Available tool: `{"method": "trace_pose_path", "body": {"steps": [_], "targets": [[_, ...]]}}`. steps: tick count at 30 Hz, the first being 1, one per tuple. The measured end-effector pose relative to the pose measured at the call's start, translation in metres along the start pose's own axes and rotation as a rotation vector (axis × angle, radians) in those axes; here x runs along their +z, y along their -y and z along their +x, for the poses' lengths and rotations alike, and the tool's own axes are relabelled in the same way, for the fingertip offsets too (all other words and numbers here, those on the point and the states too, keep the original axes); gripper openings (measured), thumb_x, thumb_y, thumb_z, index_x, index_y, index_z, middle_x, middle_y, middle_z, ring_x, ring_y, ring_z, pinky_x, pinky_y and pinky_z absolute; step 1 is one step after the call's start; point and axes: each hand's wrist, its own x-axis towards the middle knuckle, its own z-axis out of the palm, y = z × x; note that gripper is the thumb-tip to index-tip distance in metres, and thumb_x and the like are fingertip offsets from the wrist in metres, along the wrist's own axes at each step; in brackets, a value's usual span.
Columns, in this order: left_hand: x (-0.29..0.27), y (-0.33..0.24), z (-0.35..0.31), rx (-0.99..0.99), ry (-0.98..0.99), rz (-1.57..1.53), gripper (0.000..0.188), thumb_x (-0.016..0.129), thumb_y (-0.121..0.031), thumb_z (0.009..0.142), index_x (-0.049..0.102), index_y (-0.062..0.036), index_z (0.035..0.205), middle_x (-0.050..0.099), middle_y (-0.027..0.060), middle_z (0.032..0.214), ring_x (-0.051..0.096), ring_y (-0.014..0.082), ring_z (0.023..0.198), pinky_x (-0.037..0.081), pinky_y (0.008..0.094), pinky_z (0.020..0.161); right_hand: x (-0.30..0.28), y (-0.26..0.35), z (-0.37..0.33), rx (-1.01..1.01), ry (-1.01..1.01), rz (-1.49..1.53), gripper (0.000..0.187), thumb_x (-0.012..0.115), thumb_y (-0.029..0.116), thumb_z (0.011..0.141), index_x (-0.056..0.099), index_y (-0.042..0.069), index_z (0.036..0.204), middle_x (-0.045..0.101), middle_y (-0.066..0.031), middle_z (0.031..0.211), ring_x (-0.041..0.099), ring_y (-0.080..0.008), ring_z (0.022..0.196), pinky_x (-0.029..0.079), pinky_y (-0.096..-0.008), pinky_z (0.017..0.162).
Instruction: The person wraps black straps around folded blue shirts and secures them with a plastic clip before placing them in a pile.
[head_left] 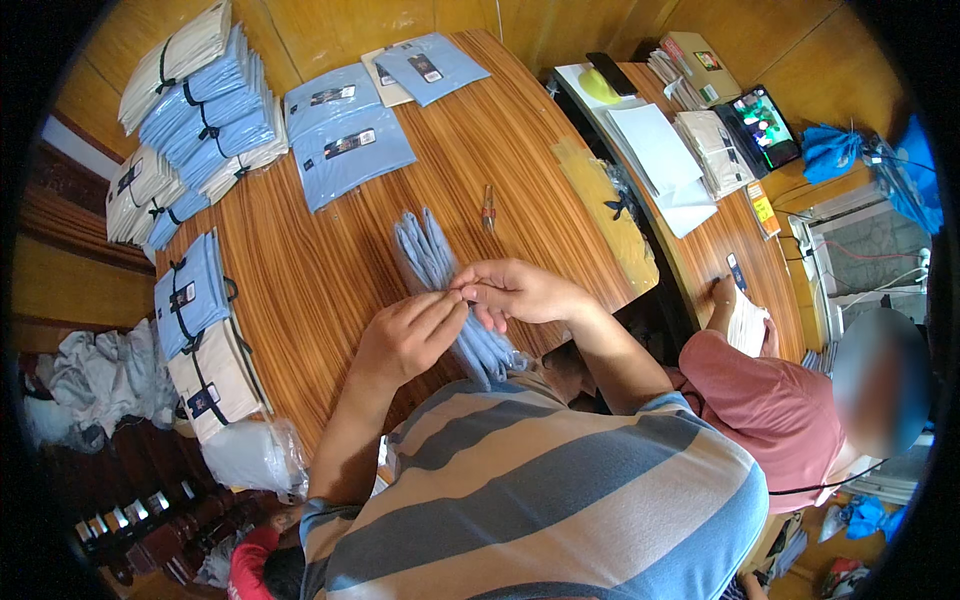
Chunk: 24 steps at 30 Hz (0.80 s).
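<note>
A bundle of light blue folded garments (425, 250) in clear plastic stands on edge at the near side of the wooden table (340, 265). Over its middle, my left hand (408, 340) and my right hand (522, 292) meet with fingertips pinched together. Something small and dark shows between the fingers, but its kind is too hidden to tell. Beyond my right hand lies a small pair of thread snips (488, 210) with reddish handles, untouched.
Blue packed garments (350, 155) lie flat at the far side. Tall stacks tied with black bands (205, 110) stand at far left, and more bundles (190, 290) along the left edge. At right, a person in a pink shirt (760, 400) handles white items at another table.
</note>
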Motion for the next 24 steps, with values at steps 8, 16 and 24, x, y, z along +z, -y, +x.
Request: {"method": "trace_pose_path", "body": {"steps": [8, 16, 24], "targets": [[0.010, -0.002, -0.015, 0.025, -0.117, 0.124, 0.021, 0.076, -0.011, 0.080, 0.078, -0.0070, 0.101, 0.077, 0.0031, 0.104, 0.069, 0.0168, 0.086, 0.056, 0.0291, 0.068, 0.005, -0.011, 0.000, 0.094, 0.027, 0.144, 0.019, 0.060, 0.018, 0.107, 0.061, 0.002, 0.117, 0.065, -0.0023, 0.075, 0.062, -0.0105, 0.061, 0.051, -0.0240, 0.056], [0.013, -0.014, -0.018, -0.165, -0.167, 0.059, 0.019, 0.079, -0.011, 0.077, 0.079, -0.0087, 0.096, 0.075, -0.0002, 0.095, 0.063, 0.0150, 0.077, 0.052, 0.0278, 0.062, -0.003, -0.006, 0.009, 0.055, 0.074, 0.054, 0.015, 0.063, 0.018, 0.105, 0.063, 0.003, 0.110, 0.066, -0.0032, 0.073, 0.064, -0.0107, 0.060, 0.049, -0.0234, 0.054], [0.013, -0.011, -0.021, -0.118, -0.163, 0.065, 0.019, 0.079, -0.009, 0.076, 0.078, -0.0102, 0.094, 0.075, -0.0001, 0.100, 0.063, 0.0156, 0.077, 0.053, 0.0287, 0.064, -0.009, 0.015, 0.017, 0.274, 0.072, 0.025, 0.014, 0.068, 0.015, 0.100, 0.065, 0.002, 0.104, 0.067, -0.0036, 0.070, 0.067, -0.0134, 0.057, 0.051, -0.0262, 0.050]]}}
